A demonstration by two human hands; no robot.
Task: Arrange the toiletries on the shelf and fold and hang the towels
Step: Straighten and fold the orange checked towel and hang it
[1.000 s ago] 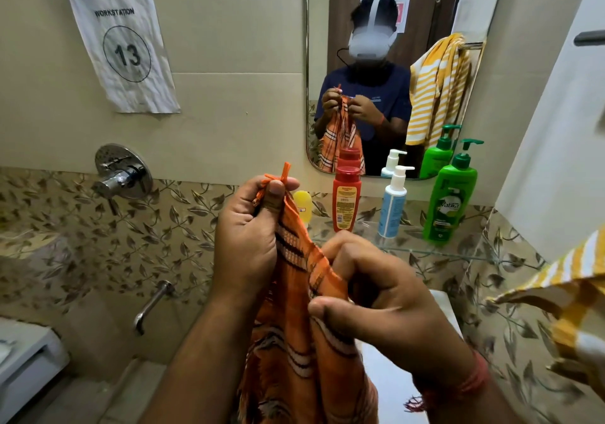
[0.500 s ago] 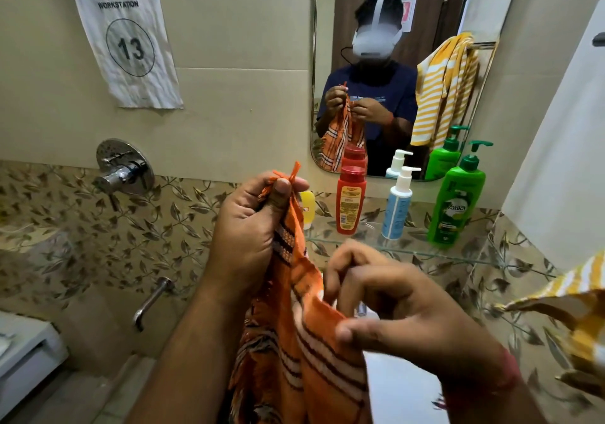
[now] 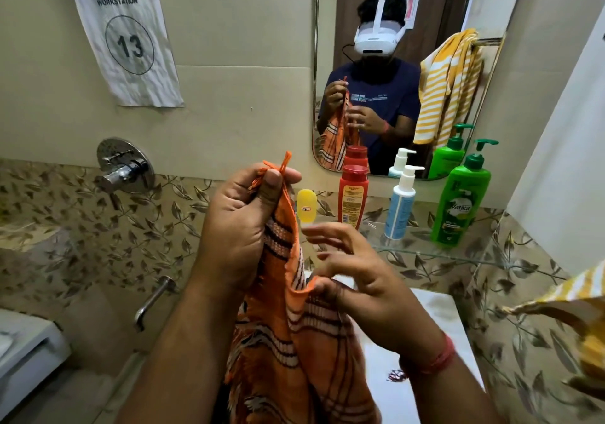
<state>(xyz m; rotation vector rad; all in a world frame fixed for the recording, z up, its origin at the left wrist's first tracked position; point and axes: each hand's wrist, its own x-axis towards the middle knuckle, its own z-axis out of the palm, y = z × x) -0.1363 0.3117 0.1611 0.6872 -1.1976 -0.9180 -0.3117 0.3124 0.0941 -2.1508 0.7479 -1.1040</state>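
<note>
Towel folding is in hand: the left hand (image 3: 242, 227) pinches a corner of the orange towel (image 3: 294, 341), which hangs before the shelf (image 3: 458, 253). The right hand (image 3: 363, 279), fingers spread, pinches its edge lower down; next it likely must find the matching corner.

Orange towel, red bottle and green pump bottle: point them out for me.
orange towel (image 3: 294, 351), head view, on its hanging striped cloth.
red bottle (image 3: 353, 199), head view, on its label.
green pump bottle (image 3: 460, 207), head view, on its body.
</note>
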